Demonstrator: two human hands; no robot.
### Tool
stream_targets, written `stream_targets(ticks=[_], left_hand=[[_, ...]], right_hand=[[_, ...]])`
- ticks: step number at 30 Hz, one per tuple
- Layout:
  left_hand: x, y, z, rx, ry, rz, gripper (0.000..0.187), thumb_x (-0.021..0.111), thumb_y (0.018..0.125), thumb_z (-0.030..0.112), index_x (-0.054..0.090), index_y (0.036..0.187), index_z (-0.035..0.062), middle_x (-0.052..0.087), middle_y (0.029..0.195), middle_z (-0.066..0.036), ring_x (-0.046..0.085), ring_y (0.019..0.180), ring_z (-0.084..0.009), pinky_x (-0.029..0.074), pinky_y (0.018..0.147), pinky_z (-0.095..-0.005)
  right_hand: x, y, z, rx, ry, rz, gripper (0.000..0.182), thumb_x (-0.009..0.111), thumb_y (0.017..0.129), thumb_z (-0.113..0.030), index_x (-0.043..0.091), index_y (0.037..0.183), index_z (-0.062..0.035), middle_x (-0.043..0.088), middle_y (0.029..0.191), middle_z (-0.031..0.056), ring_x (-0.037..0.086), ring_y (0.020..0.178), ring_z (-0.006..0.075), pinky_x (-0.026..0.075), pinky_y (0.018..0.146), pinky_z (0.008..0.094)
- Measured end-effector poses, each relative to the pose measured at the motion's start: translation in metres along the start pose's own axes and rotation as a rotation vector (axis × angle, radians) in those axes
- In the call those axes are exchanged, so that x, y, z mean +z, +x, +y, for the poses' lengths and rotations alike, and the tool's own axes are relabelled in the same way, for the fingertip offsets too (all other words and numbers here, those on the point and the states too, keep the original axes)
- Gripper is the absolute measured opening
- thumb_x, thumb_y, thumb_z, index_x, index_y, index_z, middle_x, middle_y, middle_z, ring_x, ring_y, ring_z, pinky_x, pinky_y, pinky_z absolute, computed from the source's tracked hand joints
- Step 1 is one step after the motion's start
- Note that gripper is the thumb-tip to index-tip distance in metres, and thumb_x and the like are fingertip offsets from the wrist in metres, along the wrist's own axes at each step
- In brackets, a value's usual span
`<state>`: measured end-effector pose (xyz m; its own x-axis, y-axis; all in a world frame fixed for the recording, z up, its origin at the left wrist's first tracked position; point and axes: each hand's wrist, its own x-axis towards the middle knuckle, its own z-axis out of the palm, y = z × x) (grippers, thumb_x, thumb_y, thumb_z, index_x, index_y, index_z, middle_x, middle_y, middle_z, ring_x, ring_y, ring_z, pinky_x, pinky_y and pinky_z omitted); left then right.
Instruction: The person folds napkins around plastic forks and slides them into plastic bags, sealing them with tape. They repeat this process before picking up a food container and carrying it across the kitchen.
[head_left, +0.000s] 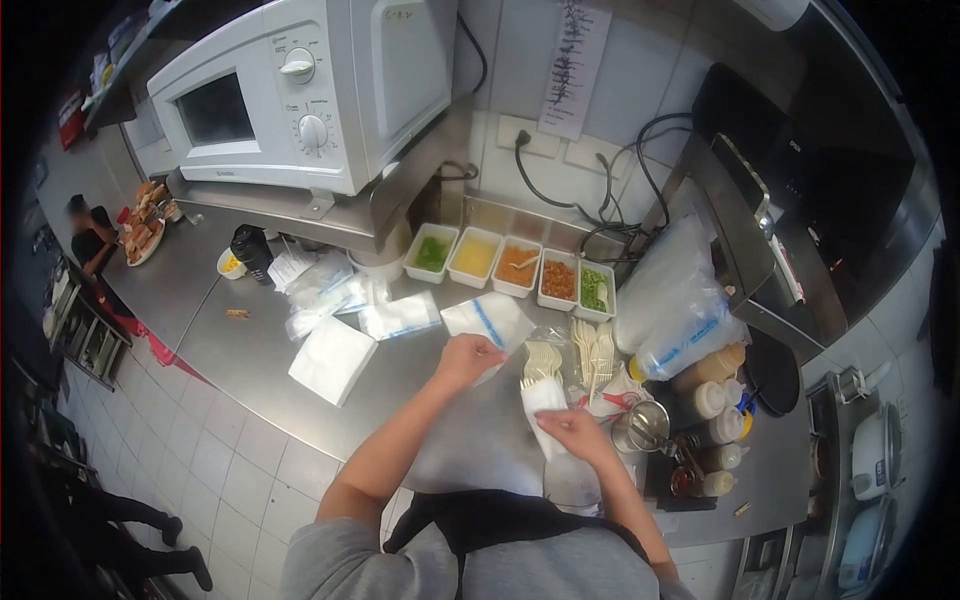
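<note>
Five tubs (510, 262) sit in a row on the counter (250, 345), with green, yellow, orange, brown and green food. The left hand (468, 357) pinches a plastic bag (492, 320). The right hand (568, 428) holds a white napkin (541, 400)

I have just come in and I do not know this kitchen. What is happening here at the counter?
A person stands at a steel counter, below a microwave. The left hand rests on a small clear bag, and the right hand holds a white napkin with plastic forks at its top. More cutlery lies beside it. Five tubs of toppings stand in a row by the wall, and sauce bottles stand to the right. Another napkin stack lies on the left.
</note>
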<state>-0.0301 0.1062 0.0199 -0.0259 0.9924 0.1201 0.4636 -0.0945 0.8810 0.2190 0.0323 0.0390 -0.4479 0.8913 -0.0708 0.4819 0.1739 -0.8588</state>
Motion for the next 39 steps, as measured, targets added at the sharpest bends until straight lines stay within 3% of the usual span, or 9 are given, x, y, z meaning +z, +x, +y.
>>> stream_targets(ticks=[2,11,16,18,21,24,34,37,39], left_hand=[[0.007,-0.002,0.003,-0.088,-0.135,-0.079,0.03,0.081,0.067,0.025,0.063,0.069,-0.0001,0.063,0.067,-0.007,0.058,0.065,-0.0138,0.048,0.061,-0.0294],[0.01,0.033,-0.034,0.025,-0.057,-0.268,0.042,0.086,0.056,0.032,0.059,0.066,0.0023,0.062,0.064,-0.01,0.059,0.058,-0.0199,0.047,0.056,-0.0331],[-0.028,0.07,-0.051,-0.029,0.218,0.394,0.035,0.077,0.069,0.027,0.062,0.091,0.0048,0.063,0.092,-0.013,0.06,0.087,-0.0284,0.047,0.076,-0.0383],[-0.024,0.063,-0.028,0.19,0.632,0.708,0.036,0.069,0.073,0.017,0.058,0.106,0.0073,0.053,0.116,-0.013,0.048,0.109,-0.031,0.037,0.091,-0.0472],[0.007,0.025,-0.008,0.533,0.541,0.111,0.042,0.065,0.071,0.013,0.055,0.111,0.0082,0.049,0.115,-0.012,0.044,0.112,-0.0301,0.034,0.092,-0.0486],[0.039,0.019,-0.026,0.339,0.623,0.002,0.033,0.061,0.071,0.01,0.058,0.103,0.0087,0.051,0.107,-0.011,0.048,0.104,-0.0287,0.039,0.086,-0.0447],[0.029,0.054,-0.052,0.21,0.667,0.006,0.032,0.061,0.071,0.008,0.059,0.103,0.0093,0.053,0.104,-0.01,0.05,0.102,-0.029,0.043,0.083,-0.0399],[0.024,0.026,-0.031,0.46,0.516,0.31,0.025,0.056,0.081,0.017,0.061,0.103,0.0077,0.056,0.099,-0.012,0.055,0.096,-0.029,0.045,0.08,-0.0378],[0.023,0.007,-0.028,0.191,-0.093,0.112,0.035,0.057,0.088,0.029,0.059,0.112,0.0049,0.061,0.101,-0.013,0.059,0.096,-0.0286,0.047,0.084,-0.0369]], right_hand=[[0.012,0.03,0.006,0.144,0.07,0.075,0.037,0.064,0.085,-0.034,0.068,0.099,0.0005,0.066,0.074,0.0078,0.058,0.071,0.0096,0.046,0.066,0.0268],[0.025,0.098,0.052,0.321,0.005,0.202,0.032,0.063,0.085,-0.028,0.07,0.086,0.0032,0.064,0.07,0.0035,0.056,0.062,0.0105,0.043,0.058,0.0259],[0.02,0.078,0.088,0.226,0.271,0.286,0.03,0.063,0.084,-0.028,0.069,0.082,0.0014,0.059,0.057,0.0041,0.052,0.054,0.01,0.041,0.052,0.0293],[0.015,0.078,0.085,0.232,0.295,0.272,0.028,0.062,0.085,-0.026,0.07,0.084,0.0002,0.058,0.056,0.0024,0.051,0.053,0.0086,0.04,0.051,0.0284],[0.019,0.073,0.07,0.207,0.231,0.261,0.027,0.061,0.086,-0.026,0.07,0.088,-0.0015,0.057,0.055,0.0016,0.05,0.051,0.0092,0.04,0.05,0.0277],[0.013,0.064,0.027,0.329,0.23,0.207,0.026,0.061,0.087,-0.027,0.07,0.088,-0.0018,0.056,0.054,0.0008,0.05,0.05,0.0101,0.04,0.05,0.0281],[-0.059,-0.033,-0.029,0.115,0.094,0.127,0.022,0.063,0.087,-0.021,0.071,0.093,-0.0014,0.066,0.071,0.0046,0.055,0.065,0.0071,0.045,0.061,0.0239],[-0.08,-0.07,-0.043,0.122,0.17,0.124,0.019,0.064,0.087,-0.017,0.071,0.093,-0.0003,0.068,0.077,0.003,0.056,0.069,0.0057,0.045,0.063,0.0226],[-0.088,-0.087,-0.043,0.124,0.216,0.135,0.017,0.064,0.086,-0.015,0.07,0.093,0.0004,0.068,0.078,0.0021,0.056,0.07,0.0053,0.045,0.064,0.022]])
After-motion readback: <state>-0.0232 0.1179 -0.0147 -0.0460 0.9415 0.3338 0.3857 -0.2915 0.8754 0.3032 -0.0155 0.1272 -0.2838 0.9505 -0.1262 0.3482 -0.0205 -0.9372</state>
